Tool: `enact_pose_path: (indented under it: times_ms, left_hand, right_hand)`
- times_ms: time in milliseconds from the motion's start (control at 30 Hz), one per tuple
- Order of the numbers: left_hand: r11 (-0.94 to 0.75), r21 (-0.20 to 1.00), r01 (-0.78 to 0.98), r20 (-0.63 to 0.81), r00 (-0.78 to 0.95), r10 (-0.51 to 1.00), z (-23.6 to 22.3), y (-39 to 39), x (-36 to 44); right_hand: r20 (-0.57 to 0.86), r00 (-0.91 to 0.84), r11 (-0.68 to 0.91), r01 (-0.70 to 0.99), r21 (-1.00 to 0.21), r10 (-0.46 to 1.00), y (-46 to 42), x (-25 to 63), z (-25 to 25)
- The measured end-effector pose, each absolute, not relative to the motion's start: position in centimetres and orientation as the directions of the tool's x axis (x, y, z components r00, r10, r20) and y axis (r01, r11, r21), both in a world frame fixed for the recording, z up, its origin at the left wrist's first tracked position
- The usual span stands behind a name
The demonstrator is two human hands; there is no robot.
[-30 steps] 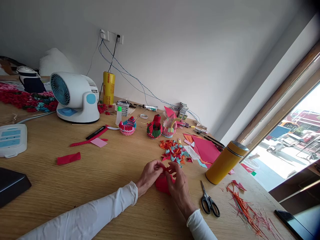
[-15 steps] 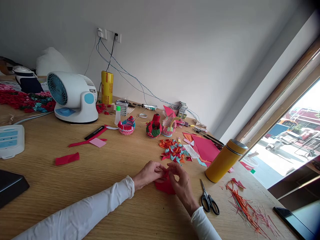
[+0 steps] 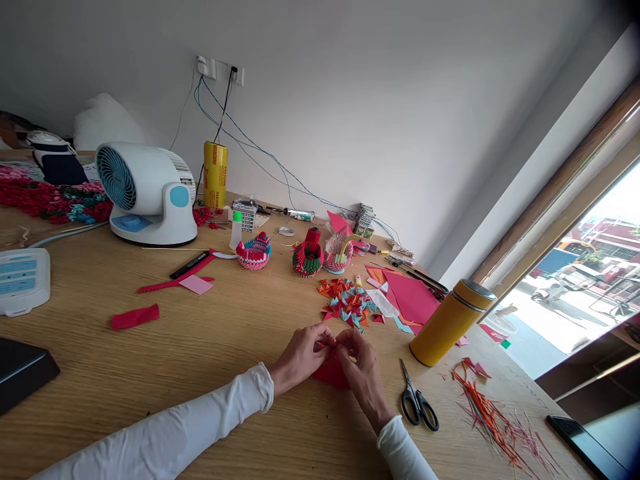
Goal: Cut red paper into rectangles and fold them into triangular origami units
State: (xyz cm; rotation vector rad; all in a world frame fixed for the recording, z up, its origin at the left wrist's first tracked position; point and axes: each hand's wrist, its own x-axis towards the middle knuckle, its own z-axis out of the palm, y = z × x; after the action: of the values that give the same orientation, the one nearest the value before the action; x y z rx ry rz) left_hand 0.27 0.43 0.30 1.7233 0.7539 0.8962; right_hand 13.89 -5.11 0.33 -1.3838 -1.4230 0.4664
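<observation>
A piece of red paper (image 3: 332, 373) sits low over the table between my hands, partly covered by them. My left hand (image 3: 306, 355) is closed on its upper edge, thumb and fingers pinched together. From the other side my right hand (image 3: 361, 363) pinches the same paper, its fingertips almost touching those of the left. Just beyond the hands lies a pile of small folded paper triangles (image 3: 350, 301) in orange, red and light blue. Black-handled scissors (image 3: 418, 400) rest to the right of my right hand.
A yellow flask (image 3: 450, 323) stands at the right, near thin paper strips (image 3: 493, 413). Red paper sheets (image 3: 413, 297) lie behind it. Folded-paper baskets (image 3: 307, 257) stand farther back. Leftward are a red strip (image 3: 135, 317), a cutter knife (image 3: 190, 264) and a white fan (image 3: 150, 193).
My left hand has shifted slightly right and its fingertips have come closer to the right hand's at the paper's top edge. The paper is more covered now.
</observation>
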Motion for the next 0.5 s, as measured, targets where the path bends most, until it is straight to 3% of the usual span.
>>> enact_pose_path:
  times_ms: [500]
  left_hand:
    - [-0.408,0.887,0.218,0.279,0.451,0.848,0.85,-0.27,0.30]
  right_hand:
    - [0.367,0.276,0.216,0.455,-0.864,0.888,-4.83,13.23,-0.02]
